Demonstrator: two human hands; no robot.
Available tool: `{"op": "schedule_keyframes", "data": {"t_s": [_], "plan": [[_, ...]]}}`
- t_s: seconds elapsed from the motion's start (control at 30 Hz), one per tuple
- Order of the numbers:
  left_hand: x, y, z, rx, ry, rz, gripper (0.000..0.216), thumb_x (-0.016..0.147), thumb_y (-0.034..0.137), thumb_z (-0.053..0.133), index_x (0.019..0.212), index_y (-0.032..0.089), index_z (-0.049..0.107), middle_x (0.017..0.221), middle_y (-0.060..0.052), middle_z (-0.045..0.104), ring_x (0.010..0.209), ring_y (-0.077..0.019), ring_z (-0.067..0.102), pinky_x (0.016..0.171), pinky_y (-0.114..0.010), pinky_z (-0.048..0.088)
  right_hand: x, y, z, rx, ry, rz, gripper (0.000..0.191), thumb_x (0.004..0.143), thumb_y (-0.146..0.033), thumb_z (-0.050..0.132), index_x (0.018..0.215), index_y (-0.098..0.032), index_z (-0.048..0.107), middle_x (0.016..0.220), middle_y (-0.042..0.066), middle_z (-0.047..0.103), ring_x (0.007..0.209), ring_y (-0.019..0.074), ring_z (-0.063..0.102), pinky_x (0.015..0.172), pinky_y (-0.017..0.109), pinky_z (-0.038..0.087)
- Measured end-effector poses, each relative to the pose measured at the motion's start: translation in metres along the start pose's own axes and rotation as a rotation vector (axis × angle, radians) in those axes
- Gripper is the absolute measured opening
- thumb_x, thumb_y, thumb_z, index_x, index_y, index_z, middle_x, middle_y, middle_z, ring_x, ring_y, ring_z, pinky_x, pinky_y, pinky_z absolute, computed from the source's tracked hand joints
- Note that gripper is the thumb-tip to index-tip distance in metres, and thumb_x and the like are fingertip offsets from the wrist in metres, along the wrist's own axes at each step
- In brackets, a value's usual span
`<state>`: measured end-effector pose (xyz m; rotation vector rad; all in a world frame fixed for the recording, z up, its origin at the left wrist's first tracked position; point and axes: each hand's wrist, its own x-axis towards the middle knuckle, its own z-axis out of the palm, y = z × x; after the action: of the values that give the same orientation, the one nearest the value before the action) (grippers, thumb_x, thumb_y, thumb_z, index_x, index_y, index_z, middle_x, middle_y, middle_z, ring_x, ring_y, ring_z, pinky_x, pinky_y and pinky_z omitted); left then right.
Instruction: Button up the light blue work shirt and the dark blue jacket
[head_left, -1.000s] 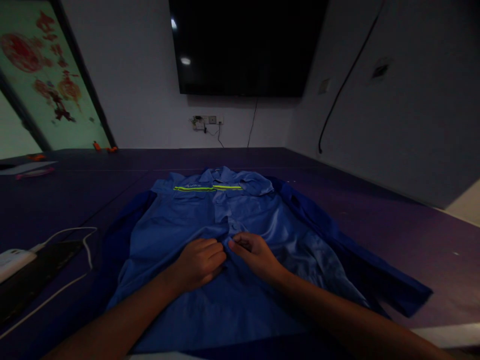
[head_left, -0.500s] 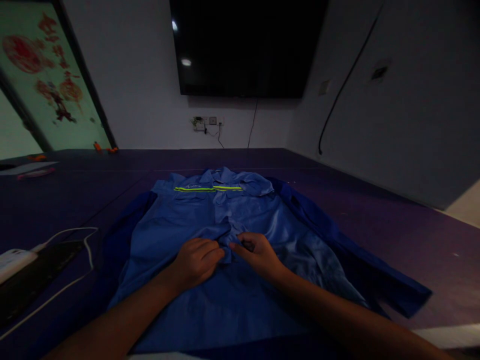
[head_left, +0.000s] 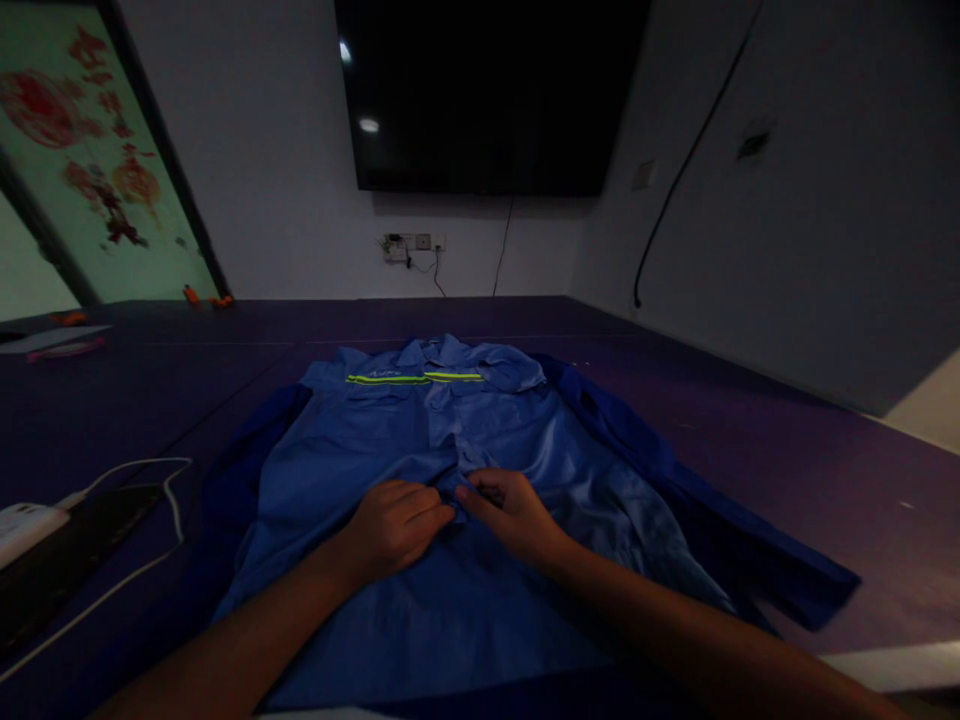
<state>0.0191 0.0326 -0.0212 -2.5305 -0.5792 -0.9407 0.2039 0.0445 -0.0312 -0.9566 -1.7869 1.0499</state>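
Observation:
A blue work shirt point(head_left: 360, 430) lies spread out with its collar away from me and a yellow-green stripe across the chest. Its darker blue sleeves reach out to both sides. At the middle of the front, my left hand point(head_left: 401, 525) is closed with its fingers pinching the front edge. Close beside it, my right hand point(head_left: 514, 510) grips the same bunched fabric between thumb and curled fingers. The cloth between both hands is gathered and slightly raised. Whether a button sits under the fingertips is hidden.
The shirt rests on a dark purple surface point(head_left: 750, 430). At left are a white charger point(head_left: 34, 525) with a white cable point(head_left: 142, 570) and a dark flat object point(head_left: 82, 550). Small orange items point(head_left: 219, 301) lie near the back wall. A large black screen point(head_left: 487, 90) hangs above sockets point(head_left: 415, 243).
My left hand has moved slightly right, closer to my right hand, at the shirt's front. Both hands keep their hold on the cloth. The whole view has shifted a little.

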Motion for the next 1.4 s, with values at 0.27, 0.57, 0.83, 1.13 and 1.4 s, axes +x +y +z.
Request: {"op": "schedule_keyframes", "data": {"t_s": [0.27,0.57,0.83,1.13,1.4], "plan": [[-0.003,-0.001,0.002,0.005,0.016,-0.024,0.019,0.081,0.014,0.044,0.094,0.016,0.058,0.072,-0.002,0.062,0.063,-0.01,0.055,0.056,-0.022,0.042,0.001,0.0,-0.002,0.002,-0.006,-0.015,0.037,0.08,-0.041,0.047,0.053,-0.016,0.042,0.051,-0.005,0.031,0.049,0.0068,0.031,0.045,0.021,0.022],[-0.001,0.001,0.0,0.017,0.019,0.011,0.018,0.082,0.013,0.04,0.082,0.016,0.058,0.068,-0.002,0.061,0.059,-0.0099,0.054,0.052,-0.022,0.039,0.0,-0.004,-0.002,0.002,0.0,-0.006,0.037,0.079,-0.042,0.048,0.053,-0.016,0.042,0.05,-0.005,0.031,0.048,0.0069,0.031,0.045,0.021,0.022],[-0.002,-0.003,0.002,0.014,0.065,0.019,0.017,0.081,0.013,0.042,0.08,0.017,0.058,0.067,-0.001,0.061,0.057,-0.0087,0.053,0.05,-0.021,0.039,0.001,-0.004,-0.003,-0.041,-0.018,-0.042,0.037,0.08,-0.04,0.046,0.052,-0.017,0.039,0.05,-0.005,0.03,0.048,0.0068,0.031,0.045,0.021,0.023],[-0.001,-0.001,0.001,0.023,0.104,0.045,0.015,0.082,0.014,0.045,0.079,0.016,0.06,0.064,-0.001,0.06,0.057,-0.0083,0.053,0.051,-0.021,0.04,0.001,-0.006,-0.004,-0.104,-0.034,-0.092,0.039,0.081,-0.04,0.044,0.05,-0.017,0.036,0.049,-0.005,0.029,0.047,0.0071,0.032,0.044,0.02,0.023],[0.001,0.001,0.001,0.011,0.065,0.0,0.022,0.084,0.016,0.041,0.07,0.015,0.058,0.062,-0.001,0.057,0.055,-0.008,0.05,0.05,-0.021,0.037,0.001,-0.012,-0.006,-0.214,-0.052,-0.198,0.04,0.083,-0.039,0.042,0.05,-0.017,0.037,0.051,-0.003,0.036,0.05,0.0085,0.037,0.05,0.022,0.027]]}}
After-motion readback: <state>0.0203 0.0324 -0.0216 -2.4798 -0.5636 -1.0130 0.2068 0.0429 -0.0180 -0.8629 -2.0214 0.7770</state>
